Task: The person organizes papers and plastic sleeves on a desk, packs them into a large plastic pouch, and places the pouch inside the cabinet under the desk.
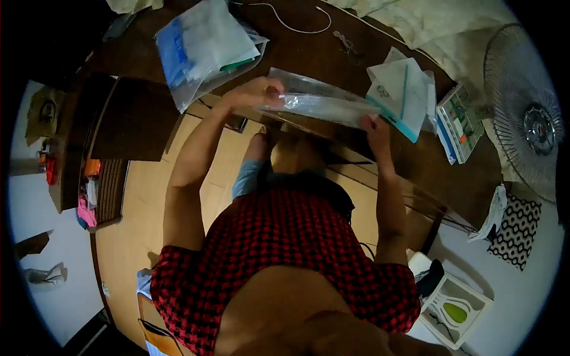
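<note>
clear plastic bag (323,107); wrinkled, shiny; slanting along desk edge (332,132)

Left hand (258,92): fingertips were blurred
Packet (205,47): top was cut off
Box (462,123), table's (424,163) right end: print was too small

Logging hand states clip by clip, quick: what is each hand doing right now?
Left hand: closed, pinching one end of the clear plastic.
Right hand: closed, gripping the other end.

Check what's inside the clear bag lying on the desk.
Through the clear bag, blue and whitish material shows, plus a green strip. Lower layers are covered; can't tell what they are.
</note>
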Demonstrator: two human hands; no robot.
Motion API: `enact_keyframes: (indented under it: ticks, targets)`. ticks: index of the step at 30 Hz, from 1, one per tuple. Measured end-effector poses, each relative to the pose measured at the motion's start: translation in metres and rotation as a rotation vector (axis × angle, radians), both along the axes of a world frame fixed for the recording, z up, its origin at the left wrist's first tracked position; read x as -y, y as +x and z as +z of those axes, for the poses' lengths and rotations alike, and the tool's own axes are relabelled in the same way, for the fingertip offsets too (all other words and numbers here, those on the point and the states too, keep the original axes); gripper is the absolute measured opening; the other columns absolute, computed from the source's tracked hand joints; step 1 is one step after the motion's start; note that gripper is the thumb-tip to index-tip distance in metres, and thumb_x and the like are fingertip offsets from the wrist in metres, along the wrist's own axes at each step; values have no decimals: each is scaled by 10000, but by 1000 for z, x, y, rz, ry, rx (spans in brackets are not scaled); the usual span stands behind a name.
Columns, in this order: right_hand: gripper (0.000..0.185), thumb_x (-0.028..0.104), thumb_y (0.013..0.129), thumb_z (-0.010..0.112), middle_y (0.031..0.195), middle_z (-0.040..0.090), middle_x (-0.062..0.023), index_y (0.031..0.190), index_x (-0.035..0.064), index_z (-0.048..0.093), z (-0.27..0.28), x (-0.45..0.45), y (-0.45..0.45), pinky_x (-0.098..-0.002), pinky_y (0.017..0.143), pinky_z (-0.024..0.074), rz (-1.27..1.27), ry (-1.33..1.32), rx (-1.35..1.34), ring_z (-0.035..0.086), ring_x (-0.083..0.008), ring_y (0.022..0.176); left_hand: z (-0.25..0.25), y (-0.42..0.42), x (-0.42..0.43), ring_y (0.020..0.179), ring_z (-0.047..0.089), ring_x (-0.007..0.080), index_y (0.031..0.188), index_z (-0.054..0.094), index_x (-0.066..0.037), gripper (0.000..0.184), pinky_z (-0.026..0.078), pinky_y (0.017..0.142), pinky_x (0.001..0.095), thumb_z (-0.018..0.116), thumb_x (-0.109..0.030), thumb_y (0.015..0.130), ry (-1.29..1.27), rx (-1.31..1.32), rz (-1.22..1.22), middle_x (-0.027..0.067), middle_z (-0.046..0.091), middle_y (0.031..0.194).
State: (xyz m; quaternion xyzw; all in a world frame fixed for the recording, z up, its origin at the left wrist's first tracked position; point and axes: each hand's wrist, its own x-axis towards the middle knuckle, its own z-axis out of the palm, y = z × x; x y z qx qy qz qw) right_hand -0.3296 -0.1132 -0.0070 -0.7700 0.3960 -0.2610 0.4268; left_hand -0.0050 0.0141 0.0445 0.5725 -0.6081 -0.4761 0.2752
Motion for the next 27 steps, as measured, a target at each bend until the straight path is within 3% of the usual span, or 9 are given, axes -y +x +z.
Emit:
enact_keyframes:
  ticks: [5,9,11,13,14,17,21,24,27]
  targets:
    - [209,167,800,547,652,560,-100,815,-40,565,-21,-1,3,-279,576,412,-113,-108,62,495,-152,584,-27,16,-27,793,492,94,1081,513,-9,399,403,723,229,644,-185,748,-36,-136,-74,27,562,871]
    - [192,178,809,536,632,555,-76,811,-11,567,-17,-7,14,-270,566,400,-188,-172,89,494,-148,578,-55,13,-34,738,498,88,940,582,-7,259,411,676,227,625,-164,738,-105,-246,283,0,573,780]
    - [240,198,783,563,669,572,-144,847,-33,554,-16,-7,16,-314,565,415,-222,-161,89,533,-208,592,-69,6,-25,699,500,91,907,592,-8,216,416,649,228,613,-154,748,-222,-283,484,11,576,738]
    - [240,195,787,553,662,574,-122,901,-16,546,-14,-10,20,-297,571,414,-301,-198,-1,536,-195,595,-72,0,-10,621,559,169,862,603,-38,177,441,596,277,580,-181,760,-304,61,646,98,589,679]
    - [251,191,791,544,656,576,-100,954,1,538,-14,-12,23,-280,578,414,-383,-234,-91,539,-182,597,-69,-10,-1,639,586,290,846,611,-78,169,463,592,352,541,-205,759,-426,315,746,175,577,679]
    - [405,206,771,555,662,573,-113,1097,-12,452,-10,-21,32,-301,595,426,-478,-246,92,545,-206,609,-62,-28,9,700,571,339,843,618,-111,180,462,618,412,509,-227,758,-433,574,895,173,588,726]
    - [502,211,762,546,662,567,-118,1166,-35,377,-3,-24,34,-344,624,435,-458,-181,-44,529,-235,605,-60,-33,20,653,585,357,960,565,-70,283,460,600,450,522,-251,748,-279,766,883,167,600,684]
    - [486,204,759,532,622,558,-97,1185,17,392,-9,-14,34,-360,683,430,-432,-483,-270,526,-264,650,-58,-33,29,704,587,356,953,543,-36,297,453,610,462,529,-244,741,-130,834,869,166,603,748]
    - [479,168,739,563,860,550,-202,1185,75,418,0,-15,30,-421,749,398,-299,-540,-471,541,-291,726,-59,-36,26,756,573,348,911,516,-42,236,443,612,444,523,-207,742,-340,1000,996,161,572,848]
